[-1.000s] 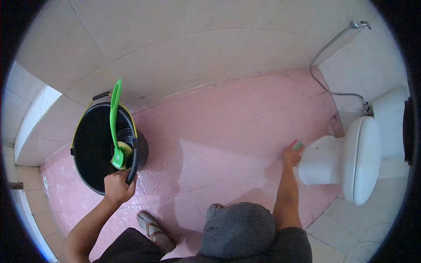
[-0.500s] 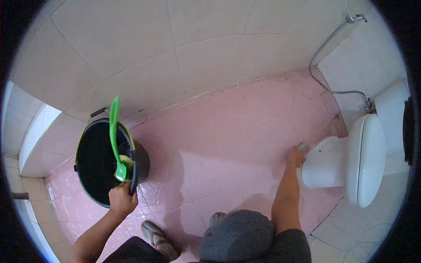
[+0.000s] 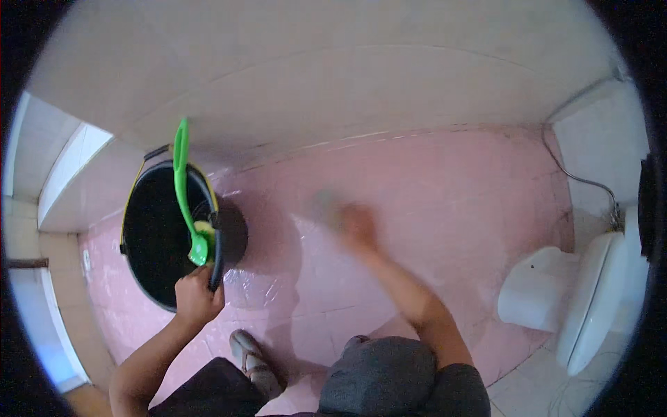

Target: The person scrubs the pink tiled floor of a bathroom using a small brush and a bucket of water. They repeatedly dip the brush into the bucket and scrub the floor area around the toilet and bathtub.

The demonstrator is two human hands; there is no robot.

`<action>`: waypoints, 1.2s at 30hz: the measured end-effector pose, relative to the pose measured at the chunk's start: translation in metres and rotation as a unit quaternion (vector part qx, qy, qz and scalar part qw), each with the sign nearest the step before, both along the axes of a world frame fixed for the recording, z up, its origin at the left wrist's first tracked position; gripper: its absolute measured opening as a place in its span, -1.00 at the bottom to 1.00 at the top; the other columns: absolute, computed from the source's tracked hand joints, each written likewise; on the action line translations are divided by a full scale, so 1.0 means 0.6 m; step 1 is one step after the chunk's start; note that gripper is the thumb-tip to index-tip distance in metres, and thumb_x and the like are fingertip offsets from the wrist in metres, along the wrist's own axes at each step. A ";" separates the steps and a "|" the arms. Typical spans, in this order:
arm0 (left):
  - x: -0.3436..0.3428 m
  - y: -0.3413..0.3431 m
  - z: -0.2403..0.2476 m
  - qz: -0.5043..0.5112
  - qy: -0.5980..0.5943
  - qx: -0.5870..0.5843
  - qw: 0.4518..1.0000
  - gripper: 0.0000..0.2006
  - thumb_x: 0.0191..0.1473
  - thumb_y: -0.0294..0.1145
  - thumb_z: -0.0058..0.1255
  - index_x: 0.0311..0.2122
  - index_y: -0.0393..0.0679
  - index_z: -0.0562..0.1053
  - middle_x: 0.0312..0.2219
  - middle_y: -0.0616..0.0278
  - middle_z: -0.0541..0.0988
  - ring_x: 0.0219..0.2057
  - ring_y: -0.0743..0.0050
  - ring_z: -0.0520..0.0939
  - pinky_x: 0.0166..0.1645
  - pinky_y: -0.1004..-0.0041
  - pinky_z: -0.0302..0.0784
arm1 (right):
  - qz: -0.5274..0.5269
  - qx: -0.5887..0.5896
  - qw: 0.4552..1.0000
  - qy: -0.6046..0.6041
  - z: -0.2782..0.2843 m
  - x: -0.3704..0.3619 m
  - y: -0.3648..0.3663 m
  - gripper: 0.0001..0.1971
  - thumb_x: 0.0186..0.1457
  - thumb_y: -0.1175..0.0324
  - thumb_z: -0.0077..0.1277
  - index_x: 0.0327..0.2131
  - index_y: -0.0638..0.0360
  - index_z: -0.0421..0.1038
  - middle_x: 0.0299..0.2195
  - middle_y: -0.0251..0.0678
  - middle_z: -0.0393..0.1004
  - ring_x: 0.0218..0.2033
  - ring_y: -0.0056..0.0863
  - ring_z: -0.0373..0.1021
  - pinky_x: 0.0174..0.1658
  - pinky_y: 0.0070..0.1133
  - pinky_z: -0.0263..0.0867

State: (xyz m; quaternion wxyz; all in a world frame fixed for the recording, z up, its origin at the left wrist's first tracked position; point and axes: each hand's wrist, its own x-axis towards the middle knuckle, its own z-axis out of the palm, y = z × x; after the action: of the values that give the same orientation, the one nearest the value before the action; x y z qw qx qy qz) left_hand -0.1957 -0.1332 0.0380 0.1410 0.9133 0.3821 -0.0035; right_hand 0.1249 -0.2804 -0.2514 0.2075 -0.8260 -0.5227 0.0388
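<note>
My left hand (image 3: pixel 199 297) is closed on the near rim of a black bucket (image 3: pixel 142 281), which tilts toward me. A bright green long-handled brush (image 3: pixel 182 182) leans in it, its head (image 3: pixel 199 249) just above my fingers. Beside that head something yellow (image 3: pixel 206 226) shows in the bucket; its kind is unclear. Out over the pink floor, my right hand (image 3: pixel 358 226) is smeared by motion. At its fingers is a small pale green thing (image 3: pixel 326 203), too blurred to name.
A white toilet (image 3: pixel 590 306) stands at the right, with a metal hose (image 3: pixel 587 182) on the wall behind it. The pink tiled floor (image 3: pixel 445 187) looks wet near the bucket. A beige tiled wall (image 3: pixel 361 83) runs along the far side. My sandalled foot (image 3: pixel 249 354) is near the bucket.
My right hand has swept left across the floor, away from the toilet base, with the pale green thing. My left hand keeps its grip on the bucket. The view has shifted slightly.
</note>
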 end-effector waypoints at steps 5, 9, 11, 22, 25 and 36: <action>-0.014 -0.007 0.016 0.029 0.004 -0.004 1.000 -0.77 -0.19 -0.39 0.01 -0.36 -0.22 0.50 -0.54 -0.01 0.52 -0.53 -0.10 0.57 -0.41 0.12 0.50 | -0.396 0.023 0.917 -0.039 0.231 0.239 0.037 -0.37 0.00 0.03 0.09 0.11 0.09 0.24 -0.28 -0.03 0.46 -0.24 -0.08 0.39 -0.20 -0.16 0.24; -0.008 -0.002 0.010 0.014 0.004 0.002 1.000 -0.75 -0.19 -0.38 0.00 -0.32 -0.20 0.52 -0.54 0.00 0.52 -0.54 -0.07 0.57 -0.41 0.13 0.51 | -0.219 0.043 0.973 0.053 0.162 0.110 0.046 -0.46 -0.02 -0.02 0.08 -0.11 0.25 0.39 -0.27 -0.02 0.44 -0.24 -0.10 0.38 -0.18 -0.22 0.26; -0.010 0.001 0.012 0.017 -0.006 0.004 1.000 -0.76 -0.16 -0.40 0.00 -0.31 -0.19 0.52 -0.56 -0.01 0.51 -0.53 -0.09 0.57 -0.41 0.12 0.51 | 0.029 -0.006 0.998 0.061 0.158 -0.099 0.055 -0.70 0.08 0.23 -0.03 -0.26 0.30 0.43 -0.31 0.06 0.47 -0.25 -0.02 0.39 -0.18 -0.13 0.26; -0.019 -0.003 0.012 0.020 -0.013 0.005 1.000 -0.85 -0.10 -0.36 0.03 -0.50 -0.24 0.44 -0.57 -0.08 0.50 -0.51 -0.20 0.55 -0.41 0.08 0.47 | -0.550 -0.010 0.834 -0.041 0.176 0.249 -0.249 -0.44 -0.09 0.01 0.15 -0.12 0.23 0.35 -0.29 0.03 0.45 -0.25 -0.01 0.39 -0.23 -0.18 0.28; -0.013 -0.001 0.003 0.006 -0.011 0.013 1.000 -0.84 -0.08 -0.36 0.03 -0.52 -0.25 0.43 -0.57 -0.08 0.50 -0.52 -0.19 0.55 -0.42 0.08 0.47 | -0.703 0.046 0.708 0.051 0.250 0.295 -0.364 -0.37 -0.07 -0.04 0.11 -0.06 0.29 0.30 -0.27 0.05 0.45 -0.25 -0.01 0.40 -0.20 -0.21 0.31; -0.017 -0.005 0.011 0.009 -0.010 0.012 1.000 -0.85 -0.06 -0.39 0.02 -0.52 -0.26 0.42 -0.60 -0.09 0.47 -0.54 -0.19 0.53 -0.45 0.06 0.43 | -0.299 -0.090 0.948 -0.055 0.118 -0.046 -0.393 -0.42 -0.08 0.04 0.10 -0.04 0.25 0.35 -0.23 0.07 0.41 -0.11 0.06 0.30 0.00 -0.08 0.09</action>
State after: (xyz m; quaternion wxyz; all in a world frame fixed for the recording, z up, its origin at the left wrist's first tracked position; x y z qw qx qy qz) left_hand -0.2062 -0.1363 0.0445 0.1340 0.9116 0.3886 0.0109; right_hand 0.0970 -0.5164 -0.1805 0.1054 -0.9605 -0.2565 -0.0235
